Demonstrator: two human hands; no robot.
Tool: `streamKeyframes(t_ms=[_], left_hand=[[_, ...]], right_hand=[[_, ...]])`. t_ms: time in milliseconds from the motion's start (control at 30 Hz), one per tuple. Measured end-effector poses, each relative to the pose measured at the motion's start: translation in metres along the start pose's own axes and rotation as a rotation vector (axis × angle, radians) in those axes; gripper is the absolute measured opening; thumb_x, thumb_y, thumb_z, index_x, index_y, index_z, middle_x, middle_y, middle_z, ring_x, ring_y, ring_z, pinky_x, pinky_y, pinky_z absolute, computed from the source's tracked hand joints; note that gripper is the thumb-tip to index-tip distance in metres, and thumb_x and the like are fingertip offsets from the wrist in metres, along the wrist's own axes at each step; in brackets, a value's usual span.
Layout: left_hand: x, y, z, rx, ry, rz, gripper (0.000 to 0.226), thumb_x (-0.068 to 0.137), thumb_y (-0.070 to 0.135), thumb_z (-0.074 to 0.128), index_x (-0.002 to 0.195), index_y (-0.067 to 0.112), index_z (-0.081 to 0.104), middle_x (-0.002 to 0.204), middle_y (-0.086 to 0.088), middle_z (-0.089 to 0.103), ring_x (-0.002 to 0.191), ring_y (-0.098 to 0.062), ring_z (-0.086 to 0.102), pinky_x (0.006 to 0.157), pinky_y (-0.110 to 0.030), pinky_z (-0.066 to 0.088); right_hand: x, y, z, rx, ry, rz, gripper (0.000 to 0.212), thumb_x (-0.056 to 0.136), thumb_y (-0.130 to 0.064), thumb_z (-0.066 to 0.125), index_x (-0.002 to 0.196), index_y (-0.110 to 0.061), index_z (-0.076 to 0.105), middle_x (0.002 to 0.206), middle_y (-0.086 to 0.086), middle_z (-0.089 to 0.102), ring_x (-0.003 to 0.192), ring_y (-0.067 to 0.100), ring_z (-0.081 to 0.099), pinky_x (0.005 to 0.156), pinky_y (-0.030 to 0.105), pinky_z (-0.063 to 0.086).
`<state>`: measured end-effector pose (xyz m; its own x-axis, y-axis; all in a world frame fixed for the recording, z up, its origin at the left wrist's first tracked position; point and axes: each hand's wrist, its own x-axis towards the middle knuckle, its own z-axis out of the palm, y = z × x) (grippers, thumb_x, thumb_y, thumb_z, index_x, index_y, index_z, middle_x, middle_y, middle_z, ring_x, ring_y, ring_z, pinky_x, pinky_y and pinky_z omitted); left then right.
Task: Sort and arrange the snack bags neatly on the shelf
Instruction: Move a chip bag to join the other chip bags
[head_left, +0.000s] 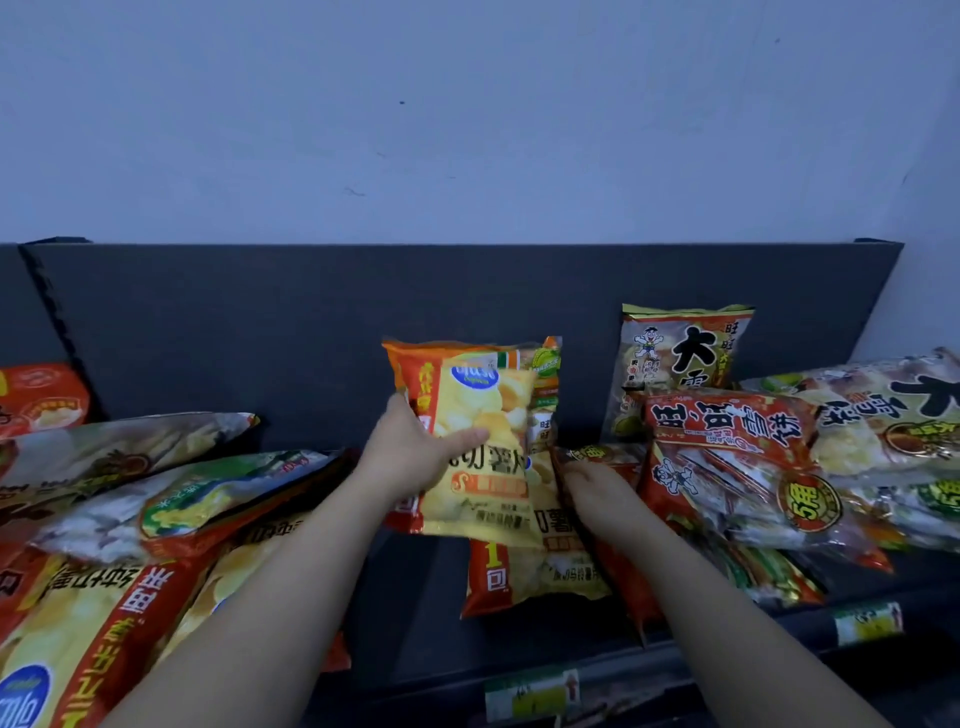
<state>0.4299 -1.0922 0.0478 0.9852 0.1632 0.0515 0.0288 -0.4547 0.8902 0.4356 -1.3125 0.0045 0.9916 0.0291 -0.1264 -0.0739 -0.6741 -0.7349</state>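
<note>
Likely light, puffy, crushable, the yellow chip bag (491, 410) is pinched sideways by the left hand (415, 452) grip; right hand (597, 493) beside it, grip unclear

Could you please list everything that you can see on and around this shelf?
yellow chip bag: one, yellow, held upright at centre
orange bag: one, orange, directly behind it
flat chip bags: at least two, yellow and orange, lying at centre
green cracker bag: one, green-white, standing at the back
pale bags: several, whitish, far right
red cracker bag: one, red, lying on other bags, right
left pile: several bags, yellow, red, pale
price labels: two, green-yellow, front edge
shelf: one, dark grey
wall: one, bluish grey, above
left hand: grips yellow chip bag
right hand: rests on flat chip bags; grip unclear
</note>
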Motion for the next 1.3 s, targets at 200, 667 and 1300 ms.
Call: streamKeyframes(t_ms=[200,667,1300], left_hand=[[0.000,-0.019,0.027,-0.005,-0.271,-0.034,0.037,0.076,0.050,0.077,0.103,0.026,0.069,0.096,0.009,0.074,0.088,-0.012,0.070,0.073,-0.027,0.055],[-0.005,-0.056,0.031,-0.448,-0.587,-0.326,0.052,0.077,0.042,0.074,0.122,0.018,0.061,0.105,-0.013,0.074,0.095,-0.032,0.071,0.086,-0.046,0.057],[-0.060,-0.061,0.024,-0.649,-0.406,-0.292,0.076,0.070,0.041,0.083,0.134,0.026,0.045,0.113,-0.011,0.072,0.101,-0.033,0.070,0.090,-0.052,0.054]], right_hand=[[-0.018,-0.006,-0.009,0.033,-0.126,-0.044,0.074,0.086,-0.076,0.032,0.129,-0.024,0.061,0.129,-0.003,0.060,0.118,0.019,0.055,0.099,0.036,0.040],[-0.010,-0.009,0.020,0.113,-0.228,0.051,0.099,0.052,-0.098,0.040,0.130,-0.038,0.053,0.123,-0.006,0.064,0.113,0.020,0.060,0.104,0.043,0.043],[-0.039,-0.009,0.030,0.388,-0.299,-0.086,0.058,0.075,-0.075,0.056,0.117,-0.035,0.061,0.107,-0.008,0.073,0.093,0.008,0.071,0.082,0.026,0.055]])
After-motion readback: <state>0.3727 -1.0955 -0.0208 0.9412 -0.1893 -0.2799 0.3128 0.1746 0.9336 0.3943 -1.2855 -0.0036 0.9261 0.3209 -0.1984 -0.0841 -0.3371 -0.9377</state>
